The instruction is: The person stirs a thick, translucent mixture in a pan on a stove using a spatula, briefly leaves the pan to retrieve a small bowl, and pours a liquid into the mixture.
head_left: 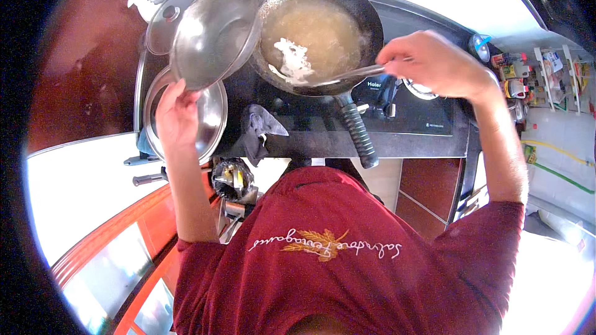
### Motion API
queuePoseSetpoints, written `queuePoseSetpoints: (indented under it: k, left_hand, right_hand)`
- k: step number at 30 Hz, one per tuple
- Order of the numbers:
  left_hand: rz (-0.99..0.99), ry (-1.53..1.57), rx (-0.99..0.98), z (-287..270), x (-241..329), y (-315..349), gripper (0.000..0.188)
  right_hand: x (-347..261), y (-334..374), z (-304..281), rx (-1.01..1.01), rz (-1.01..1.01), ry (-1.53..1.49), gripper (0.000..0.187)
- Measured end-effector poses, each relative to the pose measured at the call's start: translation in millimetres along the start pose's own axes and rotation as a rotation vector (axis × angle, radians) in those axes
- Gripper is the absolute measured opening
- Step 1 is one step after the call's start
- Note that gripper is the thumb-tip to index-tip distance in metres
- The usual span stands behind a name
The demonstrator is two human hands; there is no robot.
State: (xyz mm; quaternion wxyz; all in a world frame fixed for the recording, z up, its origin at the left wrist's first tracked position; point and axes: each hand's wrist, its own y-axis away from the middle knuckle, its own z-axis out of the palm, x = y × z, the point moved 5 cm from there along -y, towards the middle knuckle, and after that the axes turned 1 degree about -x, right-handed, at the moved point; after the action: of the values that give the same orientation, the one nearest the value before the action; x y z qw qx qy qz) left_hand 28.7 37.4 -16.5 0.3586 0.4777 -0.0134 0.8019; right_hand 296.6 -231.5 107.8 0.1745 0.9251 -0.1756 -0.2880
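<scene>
The left hand (177, 115) pinches the near rim of a metal bowl (214, 37) just beyond it, seemingly to steady its tilt; the right hand (437, 65) grips a metal utensil (360, 74), likely keeping fingers clear of the wok (371, 18) leftward.

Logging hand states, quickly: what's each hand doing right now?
Left hand: closed, holding a tilted metal bowl by its rim.
Right hand: closed, holding a long-handled metal utensil angled into the wok.
</scene>
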Motion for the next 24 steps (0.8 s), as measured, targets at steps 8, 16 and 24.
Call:
queuePoseSetpoints:
  k: [8,16,24]
  left_hand:
    - [0.06,0.002,0.187,-43.8,13.2,46.3,0.003]
    - [0.135,0.068,0.231,-87.1,16.7,45.5,0.005]
    - [0.155,0.094,0.202,-68.4,16.3,40.4,0.003]
  right_hand:
    - [13.3,-73.9,75.0,0.186,0.141,0.682,0.027]
    - [89.3,-30.3,-21.2,0.155,0.252,0.036,0.034]
    - [34.5,20.2,-29.5,-0.01,0.269,-0.067,0.031]
